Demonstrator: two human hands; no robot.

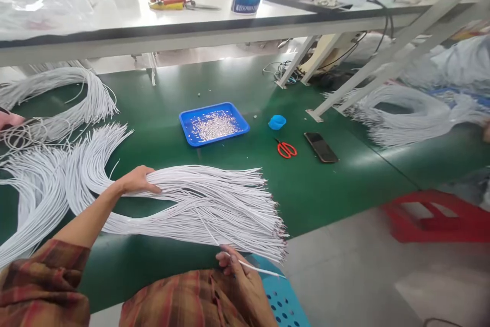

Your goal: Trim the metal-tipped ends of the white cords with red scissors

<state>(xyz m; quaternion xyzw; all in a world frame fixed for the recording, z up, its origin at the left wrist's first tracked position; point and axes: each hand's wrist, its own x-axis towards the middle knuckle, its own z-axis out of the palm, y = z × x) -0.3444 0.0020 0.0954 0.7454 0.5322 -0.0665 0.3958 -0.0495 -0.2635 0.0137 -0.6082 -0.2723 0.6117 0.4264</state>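
A wide bundle of white wires (214,199) is fanned across the green table, its ends pointing right. My left hand (140,180) grips the upper strands of this bundle near its bend, thumb stretched over them. Below the bundle's right part, close to the table's front edge, my right hand (237,264) pinches a single white wire (256,267), whose free end sticks out to the right. Behind the bundle lies a blue tray (186,135) of small metallic pieces (216,126).
More wire bundles (42,179) lie at left, near another person's hand (10,120). A blue cup (276,122), red scissors (286,149) and a phone (320,147) rest right of the tray. A raised shelf (199,18) spans behind. A red stool (432,217) stands at right.
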